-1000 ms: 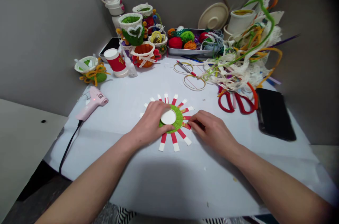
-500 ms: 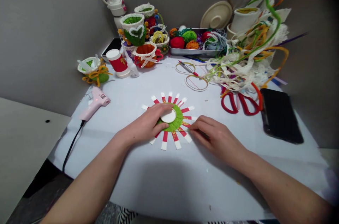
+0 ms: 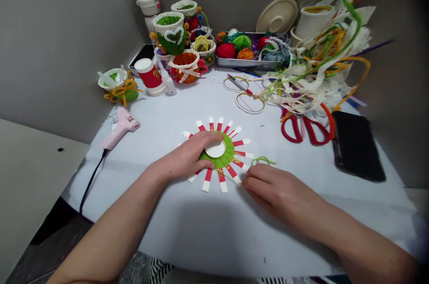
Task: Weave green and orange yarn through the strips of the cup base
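Splayed cup, L hand atop, btwn glue gun & scissors

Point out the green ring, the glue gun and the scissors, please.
Green ring [image 3: 229, 153]: head view, on its right-hand side.
Glue gun [image 3: 120, 128]: head view, on its pink body.
Scissors [image 3: 309, 131]: head view, on a red handle.

We log a white-topped bench. Directly on it we find, left: pink glue gun, small green pot with orange bow; rear: red-and-white paper cup, metal tray of yarn balls; right: red-handled scissors, black phone; centre: green-woven disc with radiating red-and-white strips.
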Available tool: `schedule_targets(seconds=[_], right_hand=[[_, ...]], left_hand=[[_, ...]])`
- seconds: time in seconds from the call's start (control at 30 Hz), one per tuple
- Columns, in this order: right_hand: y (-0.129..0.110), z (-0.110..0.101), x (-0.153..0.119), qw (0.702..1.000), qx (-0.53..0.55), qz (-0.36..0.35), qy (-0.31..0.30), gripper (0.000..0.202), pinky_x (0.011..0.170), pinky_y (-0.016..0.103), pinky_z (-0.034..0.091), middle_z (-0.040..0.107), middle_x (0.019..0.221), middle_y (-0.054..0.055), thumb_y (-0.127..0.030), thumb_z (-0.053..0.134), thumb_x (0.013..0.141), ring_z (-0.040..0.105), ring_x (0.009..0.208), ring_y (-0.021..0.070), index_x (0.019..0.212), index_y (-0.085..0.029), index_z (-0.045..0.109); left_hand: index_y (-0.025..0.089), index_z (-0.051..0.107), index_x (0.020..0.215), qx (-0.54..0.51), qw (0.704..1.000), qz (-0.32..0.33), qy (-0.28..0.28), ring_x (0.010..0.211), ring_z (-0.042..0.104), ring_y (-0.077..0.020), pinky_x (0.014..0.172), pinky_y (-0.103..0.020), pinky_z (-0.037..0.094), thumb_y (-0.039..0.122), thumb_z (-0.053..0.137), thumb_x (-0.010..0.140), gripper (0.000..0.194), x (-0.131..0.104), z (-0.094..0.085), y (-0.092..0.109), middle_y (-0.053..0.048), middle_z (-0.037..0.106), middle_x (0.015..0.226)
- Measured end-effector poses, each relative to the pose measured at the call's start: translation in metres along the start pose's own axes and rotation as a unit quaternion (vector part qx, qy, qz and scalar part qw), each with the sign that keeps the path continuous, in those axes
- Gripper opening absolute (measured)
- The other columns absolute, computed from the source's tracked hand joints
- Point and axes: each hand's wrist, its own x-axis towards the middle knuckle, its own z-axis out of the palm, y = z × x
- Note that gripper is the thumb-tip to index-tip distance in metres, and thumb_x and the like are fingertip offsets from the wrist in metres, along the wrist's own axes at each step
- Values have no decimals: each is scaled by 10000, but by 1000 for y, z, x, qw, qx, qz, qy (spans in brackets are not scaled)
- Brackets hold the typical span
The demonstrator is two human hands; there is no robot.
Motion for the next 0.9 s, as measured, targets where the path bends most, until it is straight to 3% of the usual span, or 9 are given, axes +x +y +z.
schedule_targets(seconds=[0.2,0.43,0.63,0.77,0.9], right_hand=[[-2,12,-6,998,-36,23,-53,235,623,310,431,619,834,55,-74,521,1002,559,710,178,807,-177,602],[15,10,-2,994,-41,102,23,202,696,347,472,643,879,70,-151,516,1044,606,793,216,902,-171,659],[32,23,16,974,16,174,142,174,679,319,446,627,811,30,-213,616,1028,594,760,187,857,-188,637],[37,31,20,967,41,208,144,160,666,306,426,636,800,12,-213,645,1009,582,731,173,850,-200,625],[37,31,19,965,53,213,141,149,681,306,427,648,810,13,-220,636,1011,590,742,174,862,-207,631]], left_hand=[[290,495,1457,-8,1000,-8,6,1428,549,-304,1192,-509,475,136,732,881,642,0,-1,0,-90,573,1536],[278,502,1438,-8,1000,-7,4,1412,557,-295,1187,-493,482,114,724,879,623,0,-1,0,-93,579,1523],[288,511,1432,0,1000,-12,5,1404,557,-297,1183,-497,480,127,737,880,618,0,0,1,-92,578,1516],[289,505,1416,1,1000,-16,3,1404,552,-307,1183,-528,470,158,753,882,603,1,0,3,-102,578,1500],[266,487,1404,9,1000,-18,23,1520,406,-349,1227,-575,408,304,803,895,601,1,2,6,-151,473,1563]])
